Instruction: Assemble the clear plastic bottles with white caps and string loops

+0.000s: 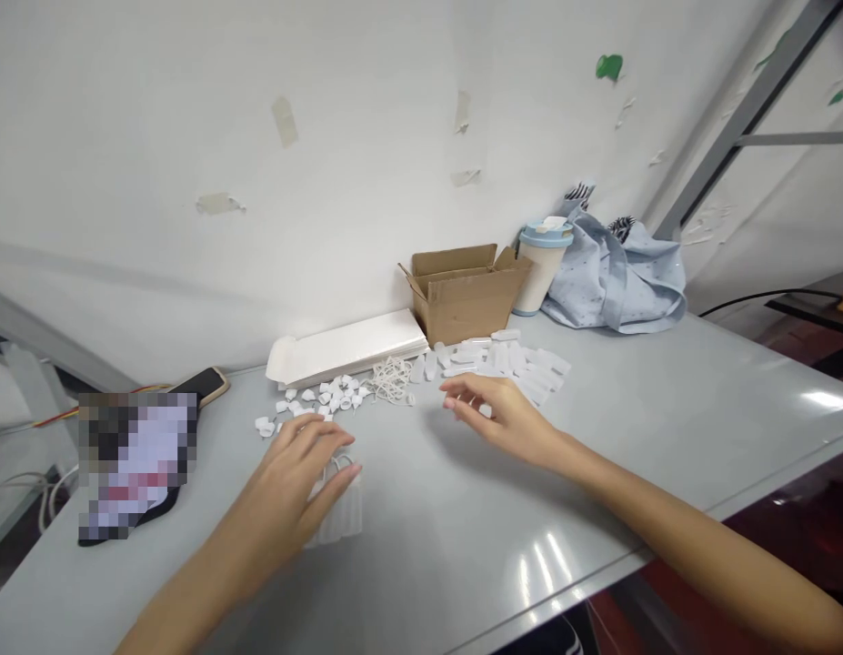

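Observation:
My left hand lies on a white ribbed piece near the table's front, its fingers curled over the piece and a thin white loop. My right hand hovers over the grey table with its fingers spread and nothing in them, beside a heap of clear plastic tubes. Several small white caps and a tangle of white strings lie between the two hands, further back.
A stack of flat white cartons and an open cardboard box stand by the wall. A lidded cup and blue cloth are at the back right. A phone and a blurred item lie left.

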